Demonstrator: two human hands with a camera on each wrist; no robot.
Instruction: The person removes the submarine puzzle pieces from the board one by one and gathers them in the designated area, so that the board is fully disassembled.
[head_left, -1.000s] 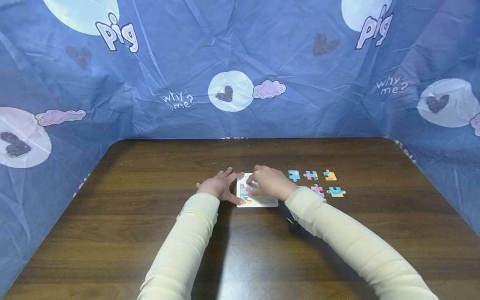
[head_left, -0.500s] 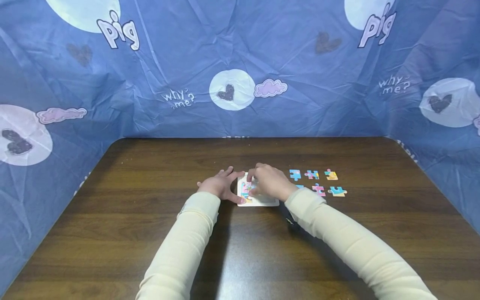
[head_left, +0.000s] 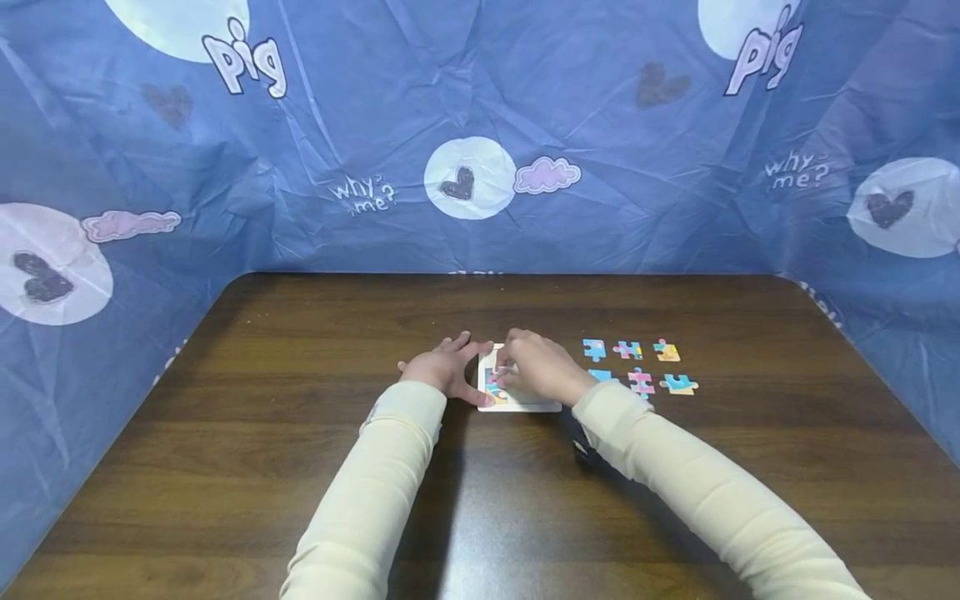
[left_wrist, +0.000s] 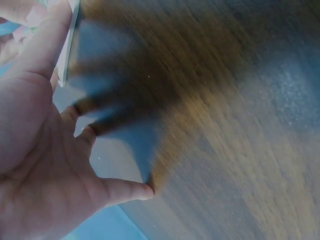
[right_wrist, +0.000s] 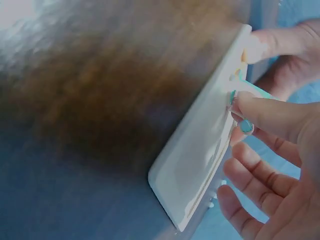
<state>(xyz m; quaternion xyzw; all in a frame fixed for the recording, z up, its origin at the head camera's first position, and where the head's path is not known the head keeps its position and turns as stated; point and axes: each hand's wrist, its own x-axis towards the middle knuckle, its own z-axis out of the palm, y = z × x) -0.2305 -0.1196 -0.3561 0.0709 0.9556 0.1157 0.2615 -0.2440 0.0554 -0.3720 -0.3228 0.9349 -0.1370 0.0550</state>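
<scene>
A white-framed puzzle tray [head_left: 532,408] lies on the table below both hands. My left hand [head_left: 437,372] has its fingers spread, with thumb and index finger resting on the tray's left corners. Two or more pieces sit at the tray's left side, partly covered by fingers. My right hand [head_left: 546,368] is over the tray's middle. In the right wrist view, its thumb and index finger pinch a puzzle piece [right_wrist: 246,126] with a teal knob, just at the tray surface. Most of that piece is hidden by the fingers. The other right fingers are loosely bent.
Loose puzzle pieces lie in two rows to the right of the tray: a blue piece [head_left: 593,350], a yellow piece [head_left: 666,351], a pink piece [head_left: 641,382] and a teal piece [head_left: 679,384] among them. A blue printed cloth [head_left: 480,92] hangs behind the brown table [head_left: 337,333].
My right fingers have shifted slightly within the tray, around the pinched piece. My left hand stays at the tray's left edge. The whole view has drifted slightly.
</scene>
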